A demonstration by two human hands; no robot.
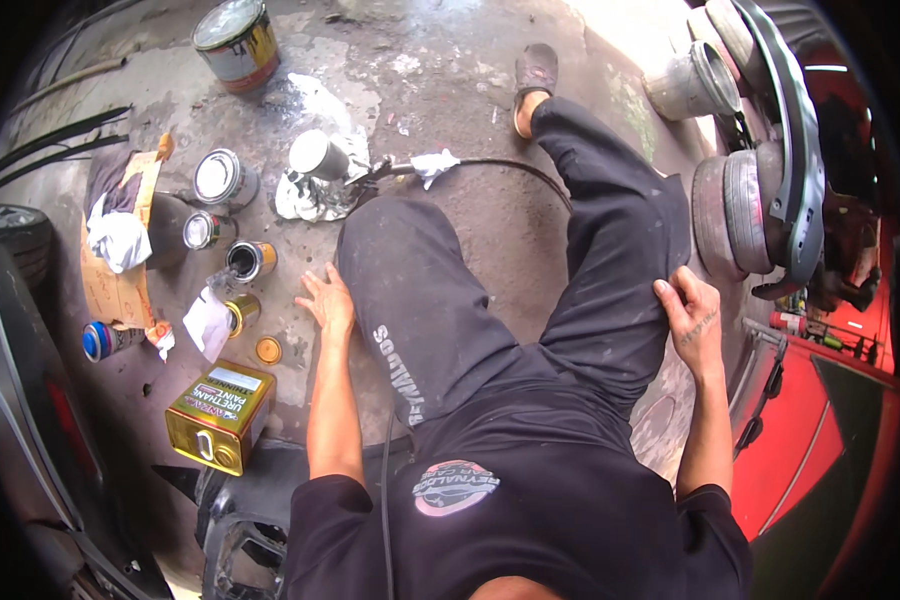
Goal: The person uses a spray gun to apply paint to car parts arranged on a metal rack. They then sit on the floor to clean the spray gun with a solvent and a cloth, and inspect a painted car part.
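Observation:
My left hand (327, 300) is open with fingers spread, low beside my left thigh and holding nothing. Just past its fingertips stands an uncapped tin (251, 261) with a dark inside. A yellow tin (242, 312) with a whitish sheet (207, 323) against it and a round gold lid (269, 349) are also close by. My right hand (694, 318) has its fingers curled in and rests against the outer side of my right trouser leg (625, 300); nothing shows in it. Ahead of my left knee, a white cup (315, 155) sits on crumpled silvery sheeting (315, 198), beside what looks like a spray gun (372, 174).
A black hose (520, 168) runs from the gun, with white cloth (434, 166) around it. Paint tins (225, 178), a gold rectangular can (219, 410) and cardboard (115, 292) lie left. Stacked tyres (730, 212) and a grey bucket (685, 85) stand right; a large tin (238, 48) is farther off.

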